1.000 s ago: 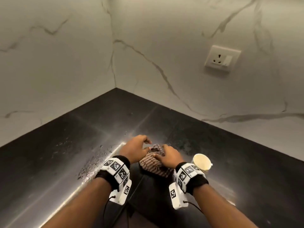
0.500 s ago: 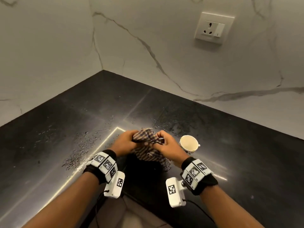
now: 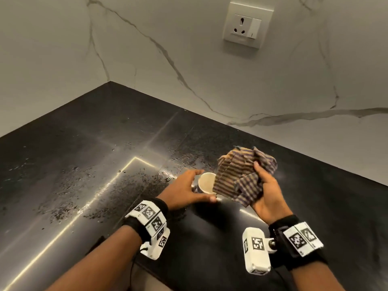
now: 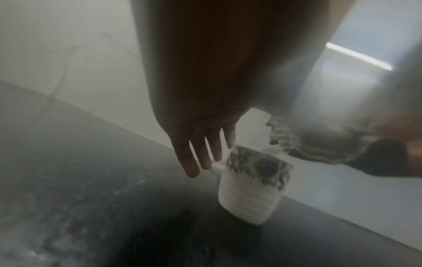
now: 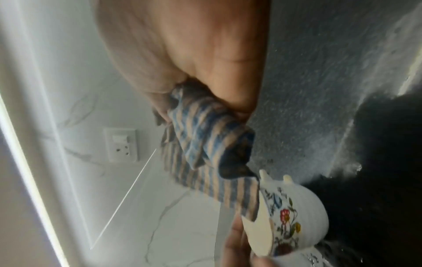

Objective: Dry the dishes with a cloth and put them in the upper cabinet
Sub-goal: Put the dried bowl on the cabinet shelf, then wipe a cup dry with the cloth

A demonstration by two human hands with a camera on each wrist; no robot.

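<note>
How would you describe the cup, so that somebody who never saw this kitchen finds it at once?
Start at the black countertop in the marble wall corner. Between the left hand and the striped cloth held by the right hand stands the cup. It is the only dish there: white, with flowers painted outside.

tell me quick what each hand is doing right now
Left hand: open, fingers straight, reaching around the cup on the counter.
Right hand: gripping the striped cloth.
</note>
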